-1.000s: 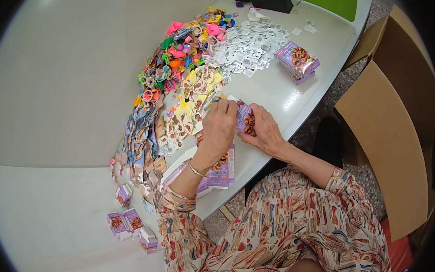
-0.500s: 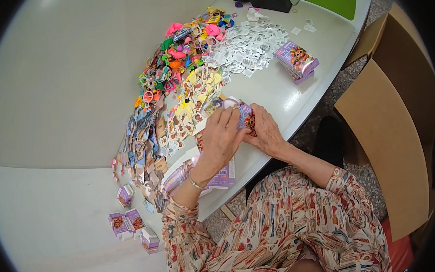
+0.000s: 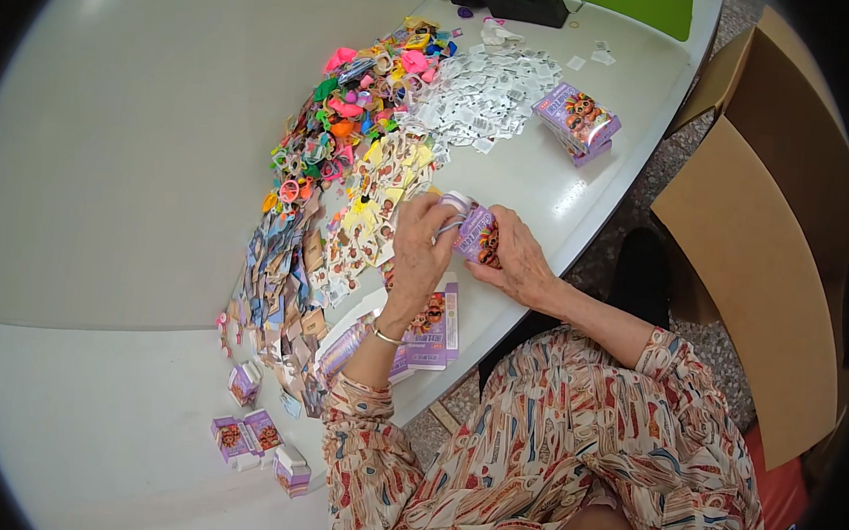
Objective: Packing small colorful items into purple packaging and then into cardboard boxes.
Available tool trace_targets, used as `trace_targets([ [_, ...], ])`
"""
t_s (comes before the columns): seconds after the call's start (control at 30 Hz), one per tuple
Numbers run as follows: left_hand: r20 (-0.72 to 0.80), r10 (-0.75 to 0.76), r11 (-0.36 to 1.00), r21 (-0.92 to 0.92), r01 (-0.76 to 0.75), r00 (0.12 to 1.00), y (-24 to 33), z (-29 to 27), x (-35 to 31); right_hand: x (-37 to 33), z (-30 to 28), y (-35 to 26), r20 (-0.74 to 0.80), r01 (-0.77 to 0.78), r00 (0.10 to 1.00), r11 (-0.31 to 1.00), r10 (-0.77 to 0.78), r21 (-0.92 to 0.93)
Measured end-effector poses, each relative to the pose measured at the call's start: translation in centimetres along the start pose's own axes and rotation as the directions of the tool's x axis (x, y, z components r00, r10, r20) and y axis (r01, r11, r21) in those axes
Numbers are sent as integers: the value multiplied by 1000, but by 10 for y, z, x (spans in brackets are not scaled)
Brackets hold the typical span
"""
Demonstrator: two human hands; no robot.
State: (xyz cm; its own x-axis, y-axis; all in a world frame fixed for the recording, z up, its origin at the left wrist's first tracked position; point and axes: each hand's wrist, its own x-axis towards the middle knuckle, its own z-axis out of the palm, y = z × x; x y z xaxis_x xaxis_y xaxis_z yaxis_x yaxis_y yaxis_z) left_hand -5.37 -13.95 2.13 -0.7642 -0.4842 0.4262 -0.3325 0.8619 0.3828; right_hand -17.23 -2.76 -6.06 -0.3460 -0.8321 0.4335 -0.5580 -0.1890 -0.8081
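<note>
A small purple printed carton [image 3: 478, 237] is held over the table by my right hand [image 3: 524, 266], the fingers wrapped along its right side. Its far end has a white flap standing up. My left hand [image 3: 421, 250] is closed at that end, fingertips on the flap; whether anything is pinched under them is hidden. Flattened purple cartons [image 3: 430, 338] lie below my left wrist. Just beyond the hands spreads a pile of yellow-and-white printed cutouts [image 3: 375, 199].
Beyond are a heap of colourful small toys [image 3: 347, 105], white paper slips [image 3: 488, 94] and blue-brown cards [image 3: 279, 266]. Purple boxes are stacked [image 3: 577, 119] at right; several small cartons [image 3: 244, 434] stand lower left. A black tape dispenser [image 3: 533, 4] and a cardboard box [image 3: 754, 275] flank the table.
My left hand has drawn back slightly to the left, its fingers moving onto the carton's flap end. More of the carton's printed front now shows in my right hand.
</note>
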Motion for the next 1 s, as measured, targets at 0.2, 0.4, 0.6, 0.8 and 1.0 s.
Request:
trace_targets([
  [0.2, 493, -200, 677, -555, 483, 847, -17, -22, 11, -2, -2, -1, 20, -34, 999, 999, 34, 28],
  [0.4, 352, -216, 798, -473, 372, 911, -8, -30, 3, -4, 0, 1, -11, -12, 1000, 1000, 12, 14],
  [0.6, 128, -118, 969, -202, 143, 985, 2, -4, 1, -3, -2, 0, 18, -35, 999, 999, 34, 36],
  [0.8, 331, -112, 902, -362, 235, 937, -8, -16, 6, -2, -1, 0, 2, -55, 998, 997, 55, 58],
  [1.0, 111, -77, 973, -208, 99, 991, 20, -13, -1, -1, -4, -2, -13, -41, 999, 998, 42, 51],
])
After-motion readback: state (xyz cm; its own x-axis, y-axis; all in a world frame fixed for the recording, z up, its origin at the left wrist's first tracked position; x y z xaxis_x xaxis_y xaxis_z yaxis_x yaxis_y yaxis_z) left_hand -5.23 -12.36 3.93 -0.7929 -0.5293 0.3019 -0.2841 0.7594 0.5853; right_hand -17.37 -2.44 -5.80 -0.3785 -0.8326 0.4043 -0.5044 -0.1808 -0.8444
